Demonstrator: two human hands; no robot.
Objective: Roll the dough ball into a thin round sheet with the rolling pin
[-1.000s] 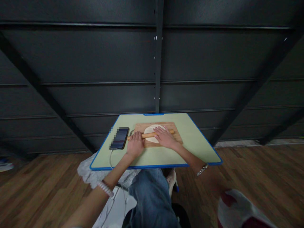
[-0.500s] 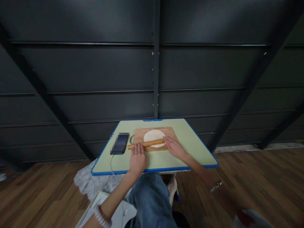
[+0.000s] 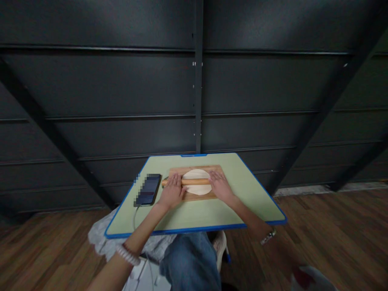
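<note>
A wooden rolling pin [image 3: 195,182] lies level across a thin round sheet of dough [image 3: 198,190] on a wooden board [image 3: 198,197]. My left hand [image 3: 173,192] grips the pin near its left end, with its fingers over the top and its thumb on the near side. At the right end my right hand [image 3: 220,186] holds the pin from above, covering that end and the dough's right edge. Dough shows both beyond and in front of the pin.
The board rests on a small pale green table [image 3: 251,202] with a blue rim. Left of the board lies a phone [image 3: 149,189] with a white cable. My denim-covered leg [image 3: 190,262] is under the near edge. A dark panelled wall [image 3: 151,89] stands behind.
The rolling pin has turned from a slant to nearly level across the dough. My left hand has moved forward and slightly left with it; the right hand stays at the right end.
</note>
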